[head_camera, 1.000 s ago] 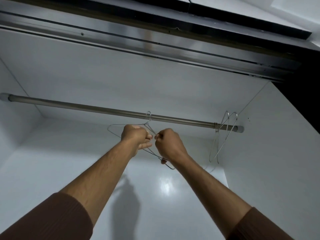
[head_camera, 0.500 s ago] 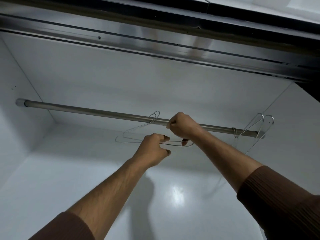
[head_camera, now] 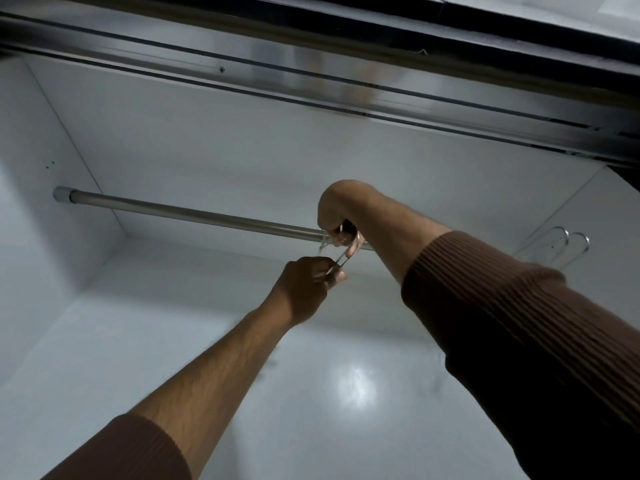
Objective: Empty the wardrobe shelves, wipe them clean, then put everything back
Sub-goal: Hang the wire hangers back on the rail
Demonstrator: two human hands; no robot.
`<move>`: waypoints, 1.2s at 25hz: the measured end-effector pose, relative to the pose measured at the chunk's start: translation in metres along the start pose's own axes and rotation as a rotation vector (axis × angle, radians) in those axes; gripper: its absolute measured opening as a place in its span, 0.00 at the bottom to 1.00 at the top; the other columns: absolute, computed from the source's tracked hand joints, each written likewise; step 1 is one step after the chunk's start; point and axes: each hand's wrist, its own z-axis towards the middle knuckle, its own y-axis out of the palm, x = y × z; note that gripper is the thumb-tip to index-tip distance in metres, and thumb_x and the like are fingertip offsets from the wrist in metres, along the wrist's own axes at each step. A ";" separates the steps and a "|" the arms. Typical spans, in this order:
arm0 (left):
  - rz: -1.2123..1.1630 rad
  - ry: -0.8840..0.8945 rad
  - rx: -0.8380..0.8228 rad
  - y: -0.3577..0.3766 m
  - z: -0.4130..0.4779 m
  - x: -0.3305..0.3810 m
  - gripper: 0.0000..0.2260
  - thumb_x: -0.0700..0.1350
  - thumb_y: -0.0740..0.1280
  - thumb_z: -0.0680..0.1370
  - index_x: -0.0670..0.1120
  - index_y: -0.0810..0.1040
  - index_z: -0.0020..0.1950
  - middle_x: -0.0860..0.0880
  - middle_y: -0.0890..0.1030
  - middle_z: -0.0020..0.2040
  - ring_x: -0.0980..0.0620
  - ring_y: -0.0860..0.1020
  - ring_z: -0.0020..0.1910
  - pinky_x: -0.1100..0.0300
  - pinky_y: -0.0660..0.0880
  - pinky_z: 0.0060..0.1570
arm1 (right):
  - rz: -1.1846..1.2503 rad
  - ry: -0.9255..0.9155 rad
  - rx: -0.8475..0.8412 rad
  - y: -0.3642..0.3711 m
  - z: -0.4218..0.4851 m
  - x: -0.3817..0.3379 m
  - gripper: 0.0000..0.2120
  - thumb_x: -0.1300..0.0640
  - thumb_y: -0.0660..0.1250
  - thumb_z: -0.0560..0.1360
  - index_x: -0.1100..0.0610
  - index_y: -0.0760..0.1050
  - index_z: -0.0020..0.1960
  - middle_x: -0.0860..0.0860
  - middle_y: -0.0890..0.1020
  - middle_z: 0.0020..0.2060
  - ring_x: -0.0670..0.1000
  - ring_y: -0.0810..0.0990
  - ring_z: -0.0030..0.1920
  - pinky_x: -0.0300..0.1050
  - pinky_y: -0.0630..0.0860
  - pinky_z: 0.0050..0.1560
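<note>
Both my arms reach up into the white wardrobe (head_camera: 173, 150), brown ribbed sleeves pushed back from the wrists. My right hand (head_camera: 341, 216) is raised against the metal hanging rail (head_camera: 194, 214), its wrist bent over so the knuckles point down, and its fingers are curled tight around the top of a thin wire hanger (head_camera: 341, 259), right where the wire meets the rail. My left hand (head_camera: 306, 289) sits just below and slightly to the left, fingers bunched in a narrow pinch on the lower stretch of the same wire, thumb tip pressed against it. The hanger is mostly hidden between my two hands; only a short slanted length of wire shows between them, plus a small twist of it beside the rail, and I cannot tell whether its hook is over the rail or already free of it. The rail runs from its socket on the left wall across behind my right forearm. Far to the right, near the side panel, the rounded hooks of two more wire hangers (head_camera: 568, 244) show above my right sleeve. Above it all the dark sliding-door track (head_camera: 381, 91) crosses the top of the opening, and a patch of light gleams on the glossy back panel below my hands.
</note>
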 end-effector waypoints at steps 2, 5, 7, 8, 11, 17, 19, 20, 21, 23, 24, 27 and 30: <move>0.058 -0.047 -0.075 -0.007 -0.005 0.001 0.12 0.56 0.64 0.83 0.51 0.82 0.49 0.50 0.84 0.47 0.52 0.80 0.45 0.62 0.69 0.43 | 0.005 0.034 -0.069 0.007 0.002 -0.004 0.13 0.61 0.60 0.82 0.63 0.73 0.40 0.54 0.77 0.37 0.50 0.77 0.38 0.40 0.72 0.33; -0.141 -0.007 -0.006 -0.022 -0.014 0.005 0.08 0.53 0.72 0.78 0.49 0.85 0.51 0.52 0.86 0.49 0.59 0.82 0.45 0.68 0.73 0.45 | 0.139 0.104 -0.147 0.008 -0.004 -0.010 0.15 0.65 0.58 0.81 0.65 0.73 0.37 0.55 0.79 0.24 0.50 0.77 0.22 0.40 0.71 0.29; -0.263 0.027 -0.008 -0.031 -0.019 0.013 0.13 0.54 0.75 0.75 0.50 0.86 0.55 0.55 0.87 0.50 0.65 0.83 0.48 0.72 0.75 0.49 | 0.261 0.126 -0.162 0.008 -0.004 -0.005 0.13 0.67 0.59 0.80 0.67 0.74 0.37 0.57 0.80 0.22 0.51 0.79 0.21 0.41 0.75 0.32; -0.265 0.028 -0.016 -0.033 -0.020 0.017 0.15 0.57 0.75 0.74 0.50 0.85 0.57 0.55 0.87 0.50 0.66 0.83 0.47 0.70 0.77 0.51 | 0.340 0.131 -0.144 0.010 -0.002 -0.001 0.12 0.66 0.61 0.80 0.67 0.75 0.38 0.57 0.80 0.24 0.52 0.81 0.25 0.42 0.79 0.36; -0.118 0.040 0.038 -0.035 -0.028 0.023 0.14 0.60 0.70 0.77 0.50 0.86 0.51 0.51 0.86 0.42 0.62 0.82 0.38 0.63 0.79 0.42 | 0.680 0.155 -0.051 0.024 -0.001 0.015 0.08 0.62 0.69 0.77 0.65 0.78 0.41 0.58 0.83 0.33 0.55 0.84 0.35 0.47 0.84 0.48; 0.028 0.025 -0.054 -0.035 -0.039 0.025 0.19 0.51 0.58 0.85 0.47 0.69 0.34 0.52 0.68 0.29 0.55 0.65 0.25 0.58 0.64 0.31 | 1.174 0.145 0.069 0.066 -0.018 0.027 0.09 0.58 0.72 0.77 0.65 0.78 0.47 0.58 0.81 0.34 0.50 0.76 0.24 0.37 0.72 0.24; 0.064 0.030 -0.122 -0.033 -0.042 0.023 0.20 0.52 0.56 0.86 0.47 0.65 0.35 0.51 0.67 0.30 0.54 0.63 0.27 0.56 0.63 0.32 | 1.247 0.146 0.076 0.072 -0.020 0.028 0.08 0.61 0.69 0.78 0.65 0.78 0.43 0.59 0.81 0.34 0.50 0.74 0.26 0.39 0.71 0.25; 0.060 0.034 -0.133 -0.032 -0.044 0.022 0.20 0.54 0.55 0.86 0.47 0.66 0.36 0.51 0.67 0.30 0.54 0.63 0.27 0.56 0.63 0.32 | 1.276 0.153 0.092 0.074 -0.020 0.030 0.09 0.63 0.68 0.79 0.65 0.77 0.41 0.58 0.79 0.32 0.49 0.73 0.25 0.39 0.70 0.25; 0.033 0.040 -0.118 -0.030 -0.046 0.021 0.20 0.55 0.54 0.86 0.48 0.67 0.37 0.52 0.66 0.30 0.55 0.63 0.27 0.58 0.63 0.32 | 1.309 0.163 0.112 0.075 -0.019 0.032 0.10 0.64 0.68 0.79 0.64 0.76 0.39 0.57 0.78 0.30 0.49 0.72 0.24 0.39 0.70 0.24; -0.049 0.043 -0.043 -0.027 -0.049 0.020 0.20 0.57 0.54 0.85 0.49 0.68 0.37 0.53 0.66 0.29 0.56 0.63 0.26 0.59 0.62 0.31 | 1.379 0.179 0.139 0.076 -0.017 0.033 0.08 0.65 0.68 0.79 0.64 0.76 0.41 0.56 0.77 0.30 0.48 0.73 0.24 0.38 0.69 0.23; -0.081 0.047 -0.009 -0.025 -0.050 0.020 0.20 0.57 0.55 0.85 0.49 0.67 0.36 0.53 0.66 0.28 0.56 0.62 0.26 0.60 0.62 0.31 | 1.419 0.184 0.141 0.076 -0.017 0.032 0.07 0.65 0.67 0.79 0.65 0.77 0.42 0.56 0.77 0.30 0.48 0.73 0.24 0.37 0.70 0.22; -0.121 0.048 0.041 -0.022 -0.050 0.013 0.22 0.60 0.53 0.85 0.48 0.72 0.39 0.54 0.67 0.29 0.57 0.64 0.27 0.56 0.64 0.31 | 1.513 0.211 0.124 0.078 -0.017 0.033 0.06 0.66 0.64 0.80 0.67 0.78 0.48 0.56 0.77 0.32 0.48 0.73 0.26 0.37 0.70 0.23; -0.157 0.037 0.125 -0.024 -0.052 0.002 0.25 0.66 0.51 0.81 0.53 0.81 0.60 0.50 0.80 0.40 0.51 0.80 0.39 0.46 0.80 0.47 | 1.533 0.243 0.137 0.077 -0.017 0.046 0.10 0.70 0.59 0.79 0.66 0.76 0.41 0.58 0.75 0.32 0.49 0.69 0.27 0.38 0.66 0.23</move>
